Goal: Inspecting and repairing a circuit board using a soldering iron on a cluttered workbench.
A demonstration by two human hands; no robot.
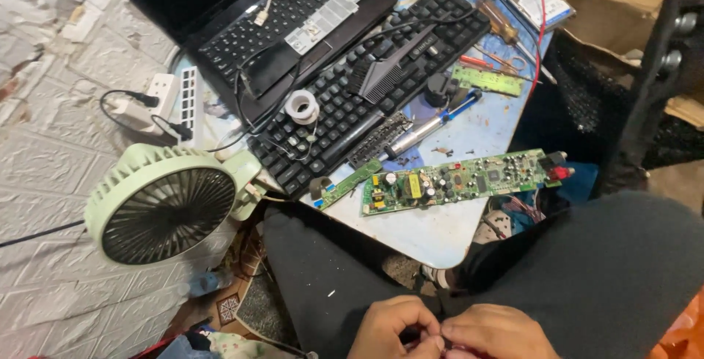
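In the head view, at the bottom edge of the frame, the left hand (392,327) and right hand (493,335) meet over the lap, fingertips pinching a small reddish item (460,348) too hidden to identify. Above them, a long green circuit board (458,181) lies on the counter (440,234), beside a black keyboard (367,88).

- Both hands meet low in the lap: the left hand (394,327) and right hand (499,333) pinch something small and reddish, too hidden to identify.
- A long green circuit board (458,181) lies at the near edge of the table (440,234).
- Beyond it, a black keyboard (381,88) carries a solder spool (301,106) and a black comb (389,73).
- A pale green fan (165,201) stands at left.
- A laptop (293,22) sits behind the keyboard.
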